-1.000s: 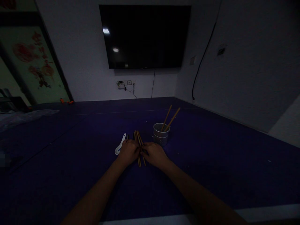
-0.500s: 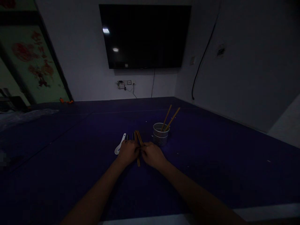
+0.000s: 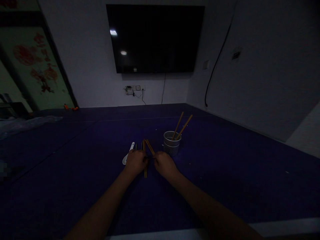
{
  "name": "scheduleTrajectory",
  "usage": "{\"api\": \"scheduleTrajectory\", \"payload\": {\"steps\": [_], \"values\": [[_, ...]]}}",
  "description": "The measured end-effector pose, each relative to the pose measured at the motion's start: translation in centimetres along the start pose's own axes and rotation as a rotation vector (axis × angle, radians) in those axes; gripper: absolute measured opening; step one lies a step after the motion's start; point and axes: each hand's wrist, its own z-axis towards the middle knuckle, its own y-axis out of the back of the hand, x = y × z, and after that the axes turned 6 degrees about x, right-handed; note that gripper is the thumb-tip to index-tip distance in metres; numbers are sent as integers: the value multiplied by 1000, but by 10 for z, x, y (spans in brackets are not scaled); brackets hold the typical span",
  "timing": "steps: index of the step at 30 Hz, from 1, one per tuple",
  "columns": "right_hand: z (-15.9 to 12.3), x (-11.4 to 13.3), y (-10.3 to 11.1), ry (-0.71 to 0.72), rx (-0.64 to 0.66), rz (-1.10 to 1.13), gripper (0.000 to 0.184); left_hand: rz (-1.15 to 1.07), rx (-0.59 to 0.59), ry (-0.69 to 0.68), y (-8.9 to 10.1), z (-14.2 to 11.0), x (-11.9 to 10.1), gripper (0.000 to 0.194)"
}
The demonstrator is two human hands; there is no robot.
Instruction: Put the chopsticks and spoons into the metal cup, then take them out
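My left hand (image 3: 135,162) is closed over a pair of wooden chopsticks (image 3: 145,172), whose ends stick out above and below its fingers. Partly behind that hand lies a white spoon (image 3: 131,146), with thin dark handles (image 3: 136,146) beside it. Another pair of chopsticks (image 3: 150,146) slants down into the closed fingers of my right hand (image 3: 165,164). A small dark strip spans the gap between my two hands, too dim to name. Just beyond my right hand stands a metal utensil cup (image 3: 171,143), with two chopsticks (image 3: 184,126) leaning out of it.
The dark blue surface (image 3: 225,173) carries small white specks. Clear crumpled plastic (image 3: 30,123) and small orange objects (image 3: 71,107) lie at the far left. A television (image 3: 155,40) hangs on the back wall above sockets and cables (image 3: 133,89).
My hands have moved slightly apart. The chopsticks at my right hand have swung rightward, away from the pair under my left hand, which has shifted a little left.
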Motion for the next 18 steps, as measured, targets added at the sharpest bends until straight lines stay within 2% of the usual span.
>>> {"api": "scheduleTrajectory", "payload": {"steps": [11, 18], "values": [[0, -2, 2, -71, -1, -15, 32, 36, 1, 101, -2, 1, 2, 25], [0, -3, 4, -95, 14, -42, 32, 27, 4, 98, -3, 1, 2, 26]]}}
